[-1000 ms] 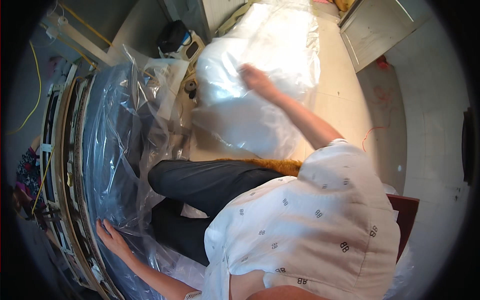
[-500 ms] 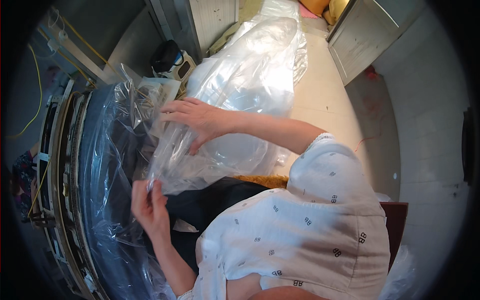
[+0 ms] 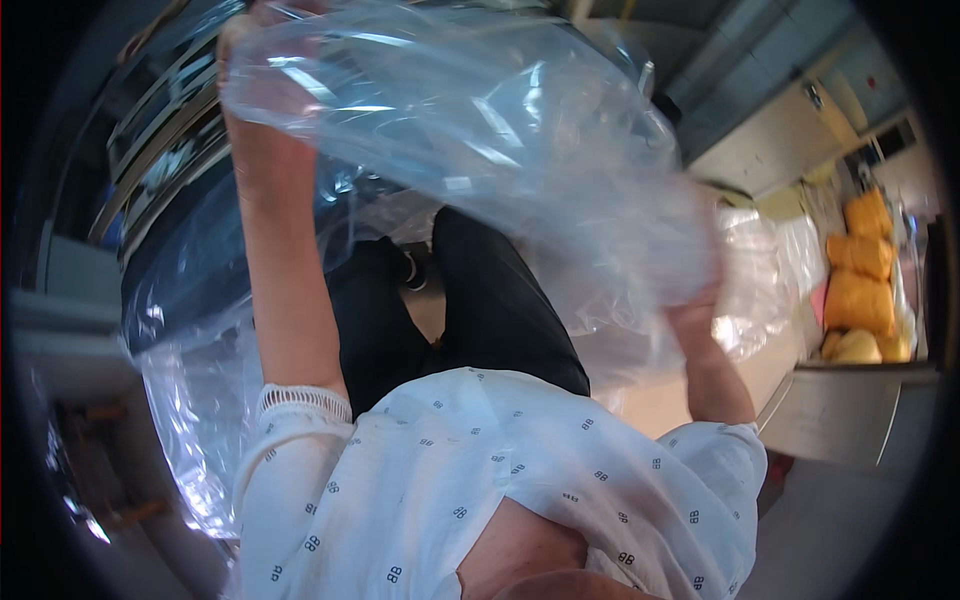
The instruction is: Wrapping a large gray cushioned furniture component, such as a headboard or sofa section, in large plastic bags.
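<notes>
A clear plastic bag or film (image 3: pixel 470 110) is raised in the air across the space before me, its folds shining. At the upper left, my left hand (image 3: pixel 268 60) is closed on one end of the plastic, partly seen through it; the fingertips run out at the picture's top. My right hand (image 3: pixel 695 265) is at the right end of the plastic, smeared by motion and veiled by it, so its fingers do not show. More clear plastic sheeting (image 3: pixel 195 430) hangs over the dark padded edge at the left.
My legs in black trousers (image 3: pixel 510 300) are below the plastic. Slatted frames (image 3: pixel 170 140) stand at the far left. Further clear plastic (image 3: pixel 755 260) lies on the pale floor at the right, near stacked yellow bundles (image 3: pixel 862 290) and a light cabinet door (image 3: pixel 835 410).
The view has turned to the right. Both hands have risen and spread apart, lifting the plastic from beside the dark padded edge into the air.
</notes>
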`<state>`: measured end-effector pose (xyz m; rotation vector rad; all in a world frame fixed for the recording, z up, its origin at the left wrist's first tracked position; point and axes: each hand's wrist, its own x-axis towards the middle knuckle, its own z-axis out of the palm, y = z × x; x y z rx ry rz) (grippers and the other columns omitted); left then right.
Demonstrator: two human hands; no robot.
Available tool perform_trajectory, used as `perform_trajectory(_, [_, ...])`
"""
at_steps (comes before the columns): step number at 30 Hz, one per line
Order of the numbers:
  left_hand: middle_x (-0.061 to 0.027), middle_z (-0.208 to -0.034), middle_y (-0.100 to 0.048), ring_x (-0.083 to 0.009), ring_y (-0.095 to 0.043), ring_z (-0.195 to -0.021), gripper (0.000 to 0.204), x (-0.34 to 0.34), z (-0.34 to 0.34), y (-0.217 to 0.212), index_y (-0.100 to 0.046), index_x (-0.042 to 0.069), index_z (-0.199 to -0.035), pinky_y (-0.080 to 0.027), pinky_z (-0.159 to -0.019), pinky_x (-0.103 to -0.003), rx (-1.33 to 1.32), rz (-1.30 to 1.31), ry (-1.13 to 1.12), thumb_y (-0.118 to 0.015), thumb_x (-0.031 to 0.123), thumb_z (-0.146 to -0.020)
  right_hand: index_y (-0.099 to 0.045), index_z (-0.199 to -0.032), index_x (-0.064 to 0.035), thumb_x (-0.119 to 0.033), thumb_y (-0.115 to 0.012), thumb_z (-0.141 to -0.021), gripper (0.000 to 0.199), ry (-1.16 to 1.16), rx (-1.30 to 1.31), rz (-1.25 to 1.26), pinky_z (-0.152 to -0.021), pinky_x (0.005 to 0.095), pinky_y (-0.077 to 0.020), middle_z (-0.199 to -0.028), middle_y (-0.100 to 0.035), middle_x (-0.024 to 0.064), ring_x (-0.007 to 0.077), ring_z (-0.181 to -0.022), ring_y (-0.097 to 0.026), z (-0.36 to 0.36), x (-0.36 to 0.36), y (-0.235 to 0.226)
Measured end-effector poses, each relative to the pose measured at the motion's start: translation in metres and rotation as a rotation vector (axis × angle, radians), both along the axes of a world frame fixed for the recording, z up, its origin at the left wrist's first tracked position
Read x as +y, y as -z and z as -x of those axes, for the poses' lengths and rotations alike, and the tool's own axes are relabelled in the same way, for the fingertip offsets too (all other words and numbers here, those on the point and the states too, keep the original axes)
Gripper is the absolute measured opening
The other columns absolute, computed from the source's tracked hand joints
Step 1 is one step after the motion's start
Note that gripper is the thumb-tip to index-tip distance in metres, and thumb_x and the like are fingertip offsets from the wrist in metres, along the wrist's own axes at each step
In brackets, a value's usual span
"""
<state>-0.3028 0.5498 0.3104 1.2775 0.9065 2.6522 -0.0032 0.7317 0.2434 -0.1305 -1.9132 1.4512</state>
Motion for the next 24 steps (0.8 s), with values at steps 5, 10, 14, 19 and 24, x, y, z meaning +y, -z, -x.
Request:
perform_trajectory(5, [-0.0069,-0.101,-0.054,-0.0176,-0.053,-0.089,0.01,-0.13,-0.03,0.052,-0.057,0.007,-0.088,-0.044,-0.076,-0.029,-0.002,0.295,-0.449,-0.06,0.007,-0.078,-0.031,-0.132,-0.0068,-0.015,-0.064,-0.077,0.064,-1.409,-0.792,1.016,-0.079,0.0247,-0.0421,-0.101,-0.046,0.0022,0.0084,-0.086,-0.046,0.08,-0.163,-0.007])
perform_trajectory(10, [-0.0085,-0.105,-0.054,-0.0204,-0.053,-0.093,0.012,-0.263,-0.109,0.094,-0.057,0.005,-0.09,-0.044,-0.079,-0.031,-0.088,0.766,-1.008,-0.059,0.004,-0.079,-0.045,-0.118,-0.0027,-0.02,-0.059,-0.082,0.043,-1.57,-0.131,0.11,-0.08,0.0275,-0.0418,-0.108,-0.047,0.0096,0.0153,-0.094,-0.048,0.142,-0.216,-0.018])
perform_trajectory(14, [-0.0098,-0.107,-0.053,-0.0227,-0.053,-0.097,0.013,-0.385,-0.079,0.129,-0.057,0.004,-0.092,-0.044,-0.082,-0.033,-0.223,1.134,-1.379,-0.058,0.003,-0.079,-0.06,-0.095,-0.0035,-0.017,-0.058,-0.081,0.02,-1.212,0.115,-0.346,-0.077,0.032,-0.0446,-0.102,-0.055,0.0119,0.0253,-0.092,-0.055,0.28,-0.222,-0.002])
perform_trajectory(19, [-0.0111,-0.094,-0.054,-0.027,-0.054,-0.085,0.027,-0.426,-0.13,0.168,-0.058,0.002,-0.088,-0.044,-0.075,-0.033,-0.157,1.842,-0.92,-0.062,-0.008,-0.063,-0.037,-0.13,-0.0124,-0.026,-0.061,-0.079,0.059,-0.788,0.118,-1.231,-0.104,0.0412,-0.0268,-0.137,-0.034,0.0067,0.0243,-0.127,-0.031,0.332,-0.214,0.066])
perform_trajectory(24, [-0.0116,-0.092,-0.057,-0.0258,-0.056,-0.085,0.016,-0.354,-0.028,0.095,-0.06,0.002,-0.095,-0.043,-0.076,-0.031,-0.037,1.491,-1.164,-0.051,0.007,-0.083,-0.034,-0.132,-0.0122,-0.037,-0.058,-0.079,0.063,-0.749,0.088,-1.271,-0.105,0.0414,-0.0246,-0.138,-0.033,0.0033,0.0218,-0.129,-0.027,0.33,-0.214,0.07])
